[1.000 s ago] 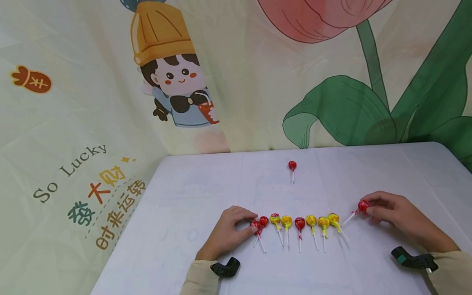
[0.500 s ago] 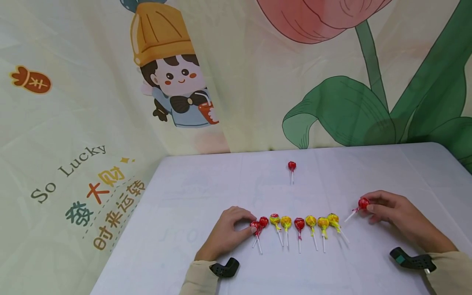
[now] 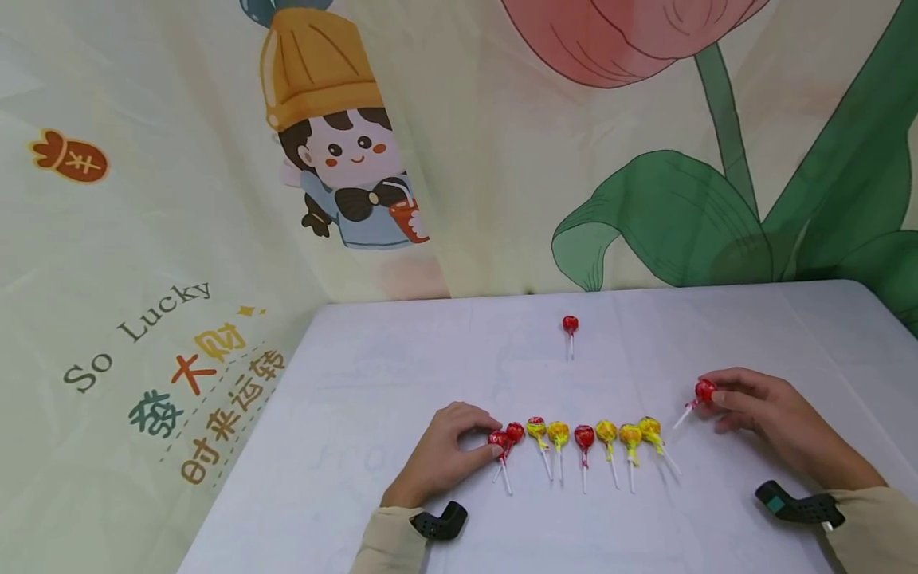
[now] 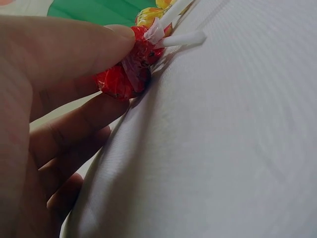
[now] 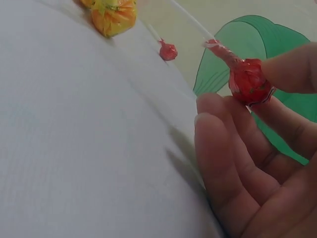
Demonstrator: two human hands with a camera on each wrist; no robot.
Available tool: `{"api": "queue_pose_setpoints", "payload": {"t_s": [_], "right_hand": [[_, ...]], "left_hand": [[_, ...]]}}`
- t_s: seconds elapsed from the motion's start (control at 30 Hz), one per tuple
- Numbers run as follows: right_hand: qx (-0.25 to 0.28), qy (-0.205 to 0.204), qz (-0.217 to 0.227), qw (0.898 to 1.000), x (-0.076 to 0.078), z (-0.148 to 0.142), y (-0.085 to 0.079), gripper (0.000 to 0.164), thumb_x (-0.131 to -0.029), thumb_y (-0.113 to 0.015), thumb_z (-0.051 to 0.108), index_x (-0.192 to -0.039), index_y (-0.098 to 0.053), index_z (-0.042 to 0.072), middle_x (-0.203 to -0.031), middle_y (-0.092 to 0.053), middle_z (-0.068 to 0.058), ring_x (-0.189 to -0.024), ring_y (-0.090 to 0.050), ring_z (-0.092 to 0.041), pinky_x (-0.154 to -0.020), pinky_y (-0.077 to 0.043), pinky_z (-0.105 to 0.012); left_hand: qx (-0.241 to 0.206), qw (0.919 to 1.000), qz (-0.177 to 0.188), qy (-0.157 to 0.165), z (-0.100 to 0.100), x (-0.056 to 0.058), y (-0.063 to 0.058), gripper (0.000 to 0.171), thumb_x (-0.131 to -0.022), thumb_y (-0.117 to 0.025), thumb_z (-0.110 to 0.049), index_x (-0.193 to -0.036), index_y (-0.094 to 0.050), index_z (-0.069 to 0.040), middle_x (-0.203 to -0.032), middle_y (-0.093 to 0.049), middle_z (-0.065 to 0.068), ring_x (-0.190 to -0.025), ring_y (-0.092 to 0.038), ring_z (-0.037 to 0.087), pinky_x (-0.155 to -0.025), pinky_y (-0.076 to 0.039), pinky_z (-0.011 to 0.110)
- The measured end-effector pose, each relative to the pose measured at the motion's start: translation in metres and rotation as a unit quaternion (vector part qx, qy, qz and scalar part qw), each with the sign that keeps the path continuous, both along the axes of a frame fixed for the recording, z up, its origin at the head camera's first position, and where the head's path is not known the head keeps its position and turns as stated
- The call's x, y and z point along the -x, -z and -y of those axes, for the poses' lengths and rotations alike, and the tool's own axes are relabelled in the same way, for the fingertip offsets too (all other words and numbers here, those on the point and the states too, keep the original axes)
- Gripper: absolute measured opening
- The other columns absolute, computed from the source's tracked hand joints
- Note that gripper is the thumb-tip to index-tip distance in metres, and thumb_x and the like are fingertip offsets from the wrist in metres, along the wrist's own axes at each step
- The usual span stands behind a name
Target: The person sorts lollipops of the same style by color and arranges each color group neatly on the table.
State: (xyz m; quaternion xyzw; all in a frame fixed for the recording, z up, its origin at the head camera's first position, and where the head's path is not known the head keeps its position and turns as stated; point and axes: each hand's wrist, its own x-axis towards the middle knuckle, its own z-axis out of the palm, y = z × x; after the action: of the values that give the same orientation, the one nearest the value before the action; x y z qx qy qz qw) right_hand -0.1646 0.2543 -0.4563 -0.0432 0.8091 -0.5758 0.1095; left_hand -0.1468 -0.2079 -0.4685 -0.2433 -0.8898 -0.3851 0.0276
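At the left end of a row of lollipops, my left hand [image 3: 443, 454] pinches a red lollipop [image 3: 498, 440] by its wrapped head, between thumb and fingers. A second red lollipop [image 3: 515, 431] is right beside it, their sticks crossing. In the left wrist view the thumb presses on the red wrapper [image 4: 119, 82], close over the white surface. Beyond the row's right end, my right hand [image 3: 763, 414] grips another red lollipop [image 3: 705, 390] by the head, its stick slanting down to the left. The right wrist view shows this red head [image 5: 250, 84] raised off the table.
Between the hands lie several yellow lollipops [image 3: 558, 433] and a red one [image 3: 584, 437], sticks toward me. One lone red lollipop [image 3: 570, 323] lies near the back of the white table [image 3: 402, 359]. A printed cloth [image 3: 488, 191] hangs behind the table.
My right hand has risen slightly with its red lollipop. The left hand keeps its pinch on the red lollipop, and the row lies as before.
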Motion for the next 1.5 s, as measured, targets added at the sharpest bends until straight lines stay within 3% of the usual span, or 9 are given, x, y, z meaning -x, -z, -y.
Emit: {"api": "queue_pose_setpoints", "payload": {"t_s": [0.27, 0.53, 0.8, 1.17, 1.5], "right_hand": [[0.072, -0.016, 0.022, 0.997, 0.012, 0.007, -0.001, 0.057, -0.103, -0.058, 0.029, -0.146, -0.042, -0.005, -0.136, -0.052, -0.023, -0.103, -0.067, -0.017, -0.084, -0.057, -0.034], [0.153, -0.012, 0.062, 0.986, 0.029, 0.008, -0.004, 0.061, -0.102, -0.061, 0.025, -0.149, -0.037, -0.006, -0.127, -0.056, 0.001, -0.105, -0.066, -0.012, -0.089, -0.055, -0.032], [0.125, -0.019, 0.040, 0.991, 0.048, 0.018, -0.012, 0.063, -0.102, -0.060, 0.029, -0.149, -0.037, -0.005, -0.134, -0.052, -0.011, -0.106, -0.065, -0.012, -0.089, -0.054, -0.031], [0.104, -0.023, 0.014, 0.994, 0.066, 0.031, -0.018, 0.053, -0.104, -0.056, 0.025, -0.145, -0.042, -0.006, -0.131, -0.052, -0.008, -0.105, -0.064, -0.014, -0.087, -0.055, -0.030], [0.090, -0.050, 0.013, 0.995, 0.080, 0.041, -0.023, 0.052, -0.103, -0.058, 0.019, -0.146, -0.043, -0.005, -0.138, -0.047, -0.018, -0.106, -0.065, -0.014, -0.090, -0.054, -0.030]], "left_hand": [[0.008, 0.9999, 0.008, -0.009, 0.001, -0.001, 0.003, 0.024, -0.085, -0.081, -0.027, -0.108, -0.074, -0.030, -0.108, -0.065, -0.023, -0.109, -0.055, 0.004, -0.103, -0.040, 0.041], [0.005, 0.9999, 0.009, -0.007, 0.000, -0.002, 0.004, 0.024, -0.085, -0.080, -0.026, -0.108, -0.075, -0.029, -0.109, -0.064, -0.023, -0.109, -0.055, 0.005, -0.103, -0.040, 0.041], [0.007, 0.9999, 0.006, -0.008, -0.001, -0.002, 0.003, 0.023, -0.086, -0.079, -0.027, -0.109, -0.074, -0.029, -0.109, -0.065, -0.022, -0.110, -0.055, 0.005, -0.103, -0.039, 0.042], [0.004, 1.0000, -0.001, -0.001, -0.002, -0.001, 0.001, 0.023, -0.086, -0.079, -0.027, -0.108, -0.074, -0.029, -0.108, -0.065, -0.022, -0.108, -0.056, 0.004, -0.103, -0.040, 0.041], [0.007, 1.0000, -0.002, -0.004, -0.002, -0.001, 0.000, 0.023, -0.086, -0.079, -0.025, -0.108, -0.075, -0.028, -0.108, -0.065, -0.021, -0.108, -0.055, 0.004, -0.103, -0.040, 0.041]]}}
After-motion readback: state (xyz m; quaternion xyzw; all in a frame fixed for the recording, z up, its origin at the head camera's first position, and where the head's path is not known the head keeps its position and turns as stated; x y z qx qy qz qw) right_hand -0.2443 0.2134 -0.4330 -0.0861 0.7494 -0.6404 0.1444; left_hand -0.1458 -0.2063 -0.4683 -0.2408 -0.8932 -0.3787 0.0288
